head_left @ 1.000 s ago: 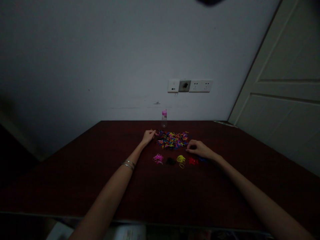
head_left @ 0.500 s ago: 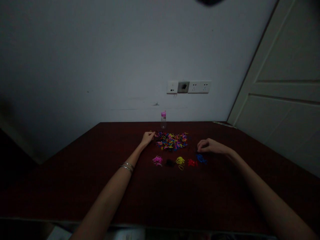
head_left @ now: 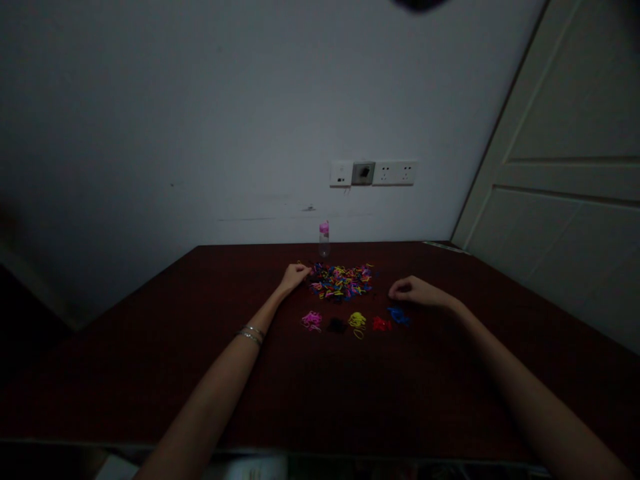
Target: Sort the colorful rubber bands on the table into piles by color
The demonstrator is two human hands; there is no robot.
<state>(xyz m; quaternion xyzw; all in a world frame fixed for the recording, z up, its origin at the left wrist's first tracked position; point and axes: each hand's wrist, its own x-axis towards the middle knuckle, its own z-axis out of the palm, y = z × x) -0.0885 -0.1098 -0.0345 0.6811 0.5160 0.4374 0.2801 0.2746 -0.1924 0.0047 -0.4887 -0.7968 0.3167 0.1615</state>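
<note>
A mixed heap of small colourful rubber bands [head_left: 341,282] lies on the dark reddish table [head_left: 310,387]. At its left edge is my left hand [head_left: 294,276], fingers closed together and touching the heap; what they grip is too small to see. My right hand [head_left: 414,291] hovers or rests right of the heap, just behind the pile of blue bands [head_left: 399,315], thumb and fingers pinched. Anything between them is hidden. In a row in front of the heap lie pink bands [head_left: 312,321], black bands [head_left: 337,325], yellow bands [head_left: 357,321] and red bands [head_left: 381,324].
A clear bottle with a pink cap [head_left: 325,241] stands behind the heap, near the wall. Sockets and switches [head_left: 373,173] are mounted on the wall above. A pale panelled door [head_left: 560,180] borders the table on the right. The light is dim.
My right hand has shifted slightly away from the blue bands, back and to the left. The left hand stays at the heap's edge. The whole view has moved a little.
</note>
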